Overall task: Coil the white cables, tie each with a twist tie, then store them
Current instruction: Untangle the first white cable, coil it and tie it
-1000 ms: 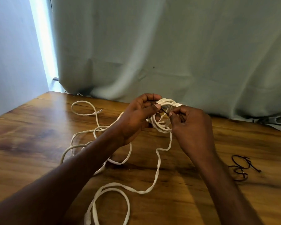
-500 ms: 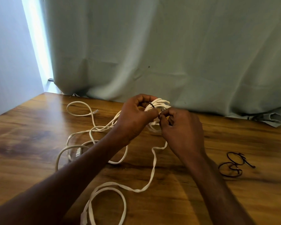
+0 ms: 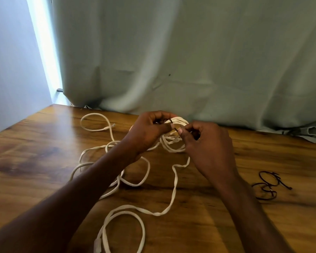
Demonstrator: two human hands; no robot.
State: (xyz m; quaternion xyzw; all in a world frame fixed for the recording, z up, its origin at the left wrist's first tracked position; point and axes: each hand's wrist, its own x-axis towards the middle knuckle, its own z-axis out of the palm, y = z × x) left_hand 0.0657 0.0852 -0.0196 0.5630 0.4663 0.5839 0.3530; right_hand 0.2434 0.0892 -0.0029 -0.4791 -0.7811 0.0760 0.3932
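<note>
Head view, 1 camera, looking forward and down; wooden counter [image 3: 217, 225] fills the near half, pale green curtain [image 3: 190, 61] hangs along its far edge, a bright strip of light at far left beside a pale wall.

Left hand [image 3: 148, 132] held above the counter at centre, fingers curled round the far side of a small white coil [image 3: 173, 143] of cable; thumb pressed across the coil's top against a dark twist tie [image 3: 172, 123] that crosses the strands.

Right hand [image 3: 208, 143] just right of the coil, touching it; thumb and forefinger pinch the near end of the twist tie; the other fingers curled in, what they hold I cannot tell.

Loose white cable [image 3: 174, 181] trails from the coil toward the near edge, bending into 1 large loop at near centre; a flat connector shows at the bottom edge; more loose loops lie tangled on the counter left of the left forearm, with 1 plug end at far left.

Spare black twist ties [image 3: 268, 187] lie in a small heap on the counter at right, well apart from both hands.
</note>
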